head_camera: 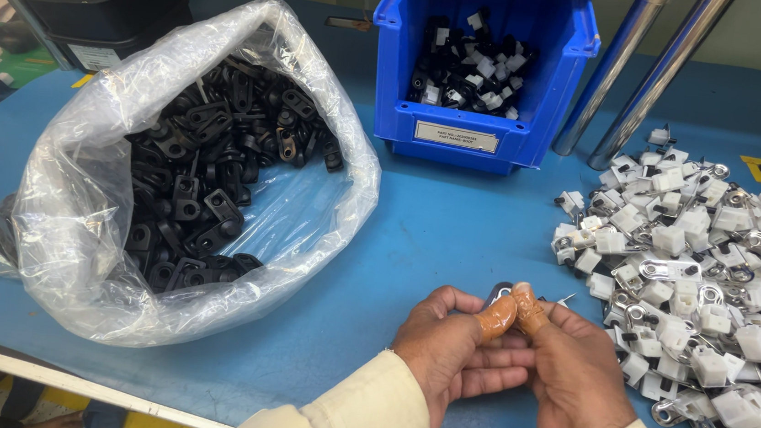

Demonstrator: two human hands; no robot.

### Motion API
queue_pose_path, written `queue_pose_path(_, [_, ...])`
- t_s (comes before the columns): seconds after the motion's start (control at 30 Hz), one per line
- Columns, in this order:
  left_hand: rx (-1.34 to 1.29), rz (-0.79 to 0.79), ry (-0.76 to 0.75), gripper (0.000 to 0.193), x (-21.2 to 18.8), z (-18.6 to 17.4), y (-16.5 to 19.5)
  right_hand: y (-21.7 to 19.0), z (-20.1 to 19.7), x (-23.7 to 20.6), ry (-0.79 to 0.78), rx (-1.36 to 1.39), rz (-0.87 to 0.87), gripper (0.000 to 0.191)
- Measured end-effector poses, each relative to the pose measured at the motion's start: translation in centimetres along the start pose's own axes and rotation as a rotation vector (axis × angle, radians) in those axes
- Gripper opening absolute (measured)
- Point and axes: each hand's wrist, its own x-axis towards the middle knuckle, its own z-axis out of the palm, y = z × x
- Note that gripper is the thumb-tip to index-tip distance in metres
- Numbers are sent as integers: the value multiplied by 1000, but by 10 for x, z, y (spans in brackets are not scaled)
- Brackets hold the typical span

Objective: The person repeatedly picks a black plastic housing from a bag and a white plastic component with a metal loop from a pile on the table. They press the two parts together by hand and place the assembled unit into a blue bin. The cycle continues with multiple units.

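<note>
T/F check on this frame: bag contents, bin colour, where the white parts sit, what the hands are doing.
1. The clear plastic bag holds black parts. True.
2. The bin is red. False: it is blue.
3. The pile of white and metal parts lies to the person's right. True.
4. Both hands are empty. False: the left hand and right hand pinch a small part together between the thumbs.
</note>
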Motion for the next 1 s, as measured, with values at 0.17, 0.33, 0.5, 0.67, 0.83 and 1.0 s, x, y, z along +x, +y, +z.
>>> queue_pose_path(0.17, [72,37,103,27,4,7,0,3,9,10,78,38,-23,25])
queue_pose_path(0.33, [-22,7,72,31,7,1,3,-7,8,0,44,36,37,32])
queue_pose_path(0.5, [-82,37,86,31,11,-5,7,-4,14,-21,-114,-221,-116,36])
queue_pose_path(0.67, [-9,42,118,36,12,-7,16,-15,7,-18,-137,-272,-129,32])
queue_pose_path(0.83, [241,93,110,37,5,-9,18,-18,1,6,-144,-171,-69,29])
queue_pose_path(1.0, [460,198,146,37,1,-11,18,-12,-8,19,-173,-190,-99,31])
